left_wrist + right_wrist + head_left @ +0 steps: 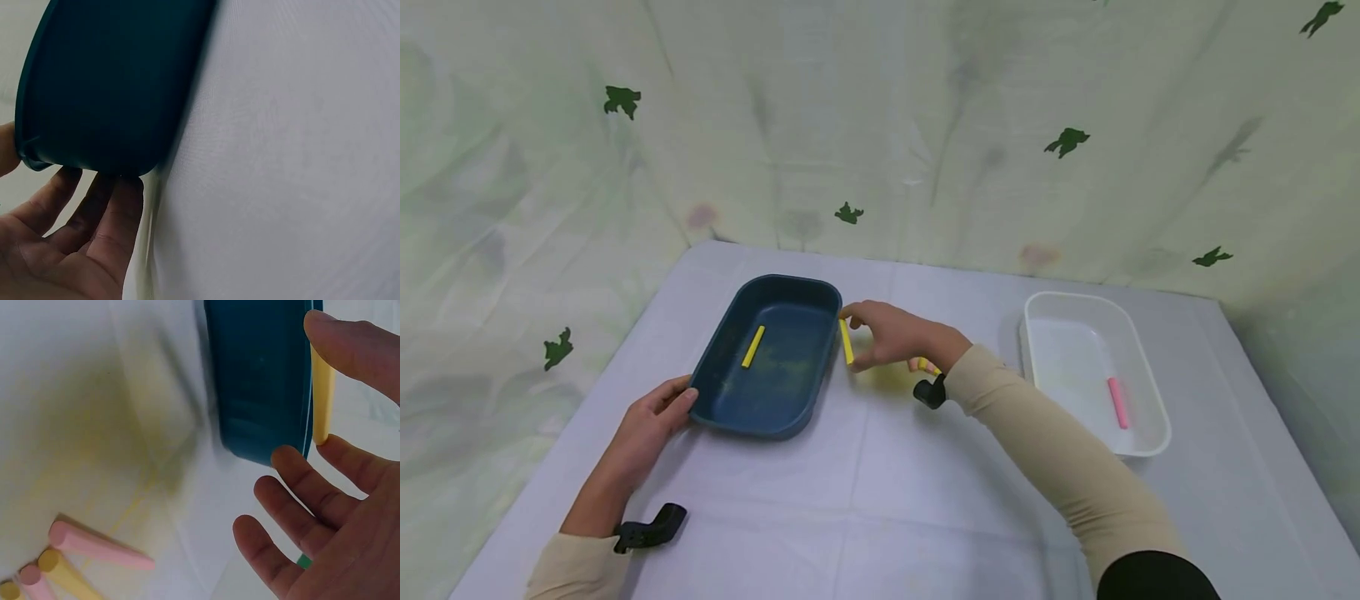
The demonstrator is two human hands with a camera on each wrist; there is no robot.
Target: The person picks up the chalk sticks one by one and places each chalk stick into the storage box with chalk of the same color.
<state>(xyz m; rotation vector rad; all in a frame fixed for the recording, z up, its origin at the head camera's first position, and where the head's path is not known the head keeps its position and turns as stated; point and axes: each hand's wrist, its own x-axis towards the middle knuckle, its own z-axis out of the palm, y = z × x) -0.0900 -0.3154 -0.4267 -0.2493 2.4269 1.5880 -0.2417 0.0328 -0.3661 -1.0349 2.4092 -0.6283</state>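
Between the thumb and index fingertip of my right hand [891,335], a yellow chalk stick [322,394] is pinched by its two ends, just beside the right rim of the dark blue tray [793,379]. The other right fingers stay spread below it. My left hand [651,421] grips the near left corner of that tray, thumb at the rim and fingers against the outer wall [100,134]. Another yellow chalk stick [753,347] lies inside the blue tray. Several pink and yellow chalk sticks [94,544] lie on the cloth, mostly hidden behind my right wrist in the head view.
To the right stands a white tray [1067,346] with a pink chalk stick [1117,403] in it. Yellow dust marks the white tablecloth [790,517] between the trays. A patterned curtain [895,125] hangs behind the table.
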